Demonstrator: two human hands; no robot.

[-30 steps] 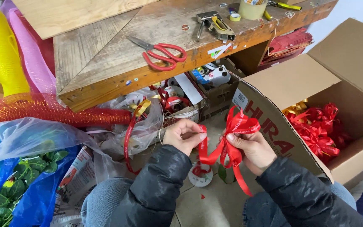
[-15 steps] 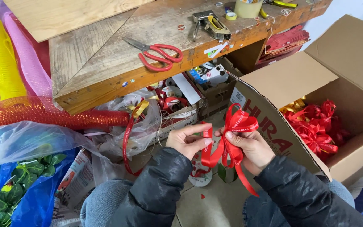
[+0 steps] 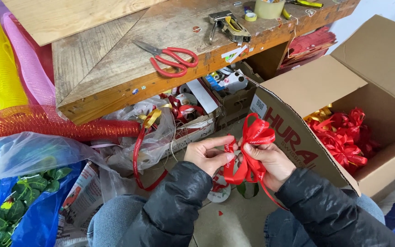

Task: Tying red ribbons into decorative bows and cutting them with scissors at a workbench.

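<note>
Both hands are busy with a red ribbon bow [image 3: 251, 151], held in the air over the floor, below the front edge of the wooden bench [image 3: 115, 68] and just beside the near wall of an open cardboard box [image 3: 298, 87]; the left hand [image 3: 206, 154] pinches a loop of ribbon between thumb and forefinger at the bow's middle, while the right hand [image 3: 270, 164] is closed around the gathered centre, loops rising above its fingers and tails hanging below; to shape the bow well, it seems wise to keep the right hand's squeeze firm on the gather so the loops cannot slip, and to draw each loop out evenly with the left, matching it to the one above; inside the box lies a heap of finished red bows [image 3: 344, 137] against its far wall; on the bench, near its front edge, rest red-handled scissors [image 3: 170, 58], with a stapler [image 3: 228, 26] and a roll of tape [image 3: 269, 8] toward the far right corner; rolls of yellow, pink and red mesh [image 3: 10, 77] stand off the bench's left end.
</note>
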